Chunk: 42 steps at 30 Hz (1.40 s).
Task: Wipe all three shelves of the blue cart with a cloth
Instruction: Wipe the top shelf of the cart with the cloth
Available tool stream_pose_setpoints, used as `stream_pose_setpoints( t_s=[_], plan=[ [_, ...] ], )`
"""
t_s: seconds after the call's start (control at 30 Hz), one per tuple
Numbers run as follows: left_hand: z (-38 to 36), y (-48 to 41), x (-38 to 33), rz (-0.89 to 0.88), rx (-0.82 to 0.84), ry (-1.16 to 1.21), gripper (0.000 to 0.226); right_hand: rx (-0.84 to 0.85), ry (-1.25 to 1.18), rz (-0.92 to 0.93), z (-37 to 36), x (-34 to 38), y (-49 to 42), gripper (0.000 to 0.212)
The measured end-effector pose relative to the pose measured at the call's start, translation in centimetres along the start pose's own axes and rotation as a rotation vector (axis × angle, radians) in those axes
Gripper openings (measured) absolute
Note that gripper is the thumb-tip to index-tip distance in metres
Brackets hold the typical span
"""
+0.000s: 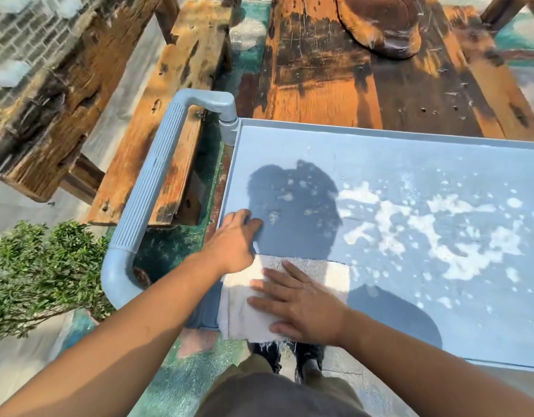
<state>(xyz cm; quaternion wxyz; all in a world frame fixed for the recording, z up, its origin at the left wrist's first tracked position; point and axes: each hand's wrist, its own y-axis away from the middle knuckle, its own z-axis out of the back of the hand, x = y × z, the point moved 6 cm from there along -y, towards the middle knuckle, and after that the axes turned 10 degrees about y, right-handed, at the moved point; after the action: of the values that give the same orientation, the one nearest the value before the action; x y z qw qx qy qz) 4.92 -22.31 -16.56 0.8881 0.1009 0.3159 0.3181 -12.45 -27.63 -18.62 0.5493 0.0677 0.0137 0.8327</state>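
Note:
The blue cart's top shelf (380, 164) fills the right half of the view, speckled with white foam or powder patches (440, 230). A white cloth (307, 266) lies flat at the shelf's near left corner, hanging a little over the front edge. My right hand (301, 305) rests palm down on the cloth, fingers spread. My left hand (232, 242) reaches to the shelf's left edge just above the cloth, fingers curled at the cloth's corner; whether it pinches the cloth is unclear. The lower shelves are hidden beneath the top one.
The cart's ribbed blue handle (148, 188) curves off the left side. A worn wooden table (365, 79) stands right behind the cart, with a wooden bench (169, 94) at its left. A green shrub (40, 275) grows at the lower left. My shoes (289, 356) stand below the front edge.

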Motion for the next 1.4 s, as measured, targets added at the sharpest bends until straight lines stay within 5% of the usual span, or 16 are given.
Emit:
stream_pose_setpoints(
  t_s=[0.13,0.3,0.77,1.03,1.23,1.4],
  plan=[
    [1.4,-1.9,0.3,0.046,-0.123,0.121,0.062,-0.011,-0.056,0.036,-0.4,-0.7,-0.4,0.062],
    [-0.8,-1.8,1.2,0.106,-0.018,0.049,0.102,-0.01,-0.028,0.018,-1.2,-2.0,-0.5,0.067],
    [-1.2,-1.1,1.5,0.108,-0.159,0.343,0.069,-0.16,0.013,-0.186,0.1,-11.2,-4.4,0.068],
    [-1.8,-1.2,2.0,0.074,-0.146,0.304,0.081,-0.125,0.016,-0.282,1.1,-19.3,-7.9,0.068],
    [-3.4,-1.2,2.1,0.087,-0.128,0.027,0.109,-0.056,0.018,-0.528,1.2,-25.9,-9.3,0.071],
    [-4.1,-1.6,1.9,0.141,-0.115,-0.113,0.107,-0.01,0.007,-0.845,1.1,-29.8,-9.9,0.075]
  ],
)
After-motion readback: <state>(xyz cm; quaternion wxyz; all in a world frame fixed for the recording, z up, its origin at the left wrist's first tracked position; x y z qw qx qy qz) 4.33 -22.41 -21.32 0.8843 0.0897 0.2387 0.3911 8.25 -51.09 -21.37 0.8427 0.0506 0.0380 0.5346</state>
